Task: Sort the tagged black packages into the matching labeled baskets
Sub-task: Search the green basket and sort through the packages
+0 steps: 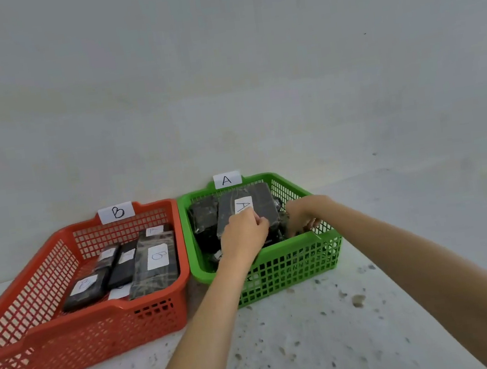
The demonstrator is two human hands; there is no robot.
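Settling an A-tagged package [247,211] into the green A basket [280,260]
Left hand [243,237] fingers curled on its near edge; right hand [303,216] grip hidden; lay flat, tag up

One view only, from your head: you're looking forward and down over the speckled desk [319,344], close in, arms reaching away from you, red basket [70,340] left, green basket [293,267] centre, bare wall [220,63] filling the upper half.
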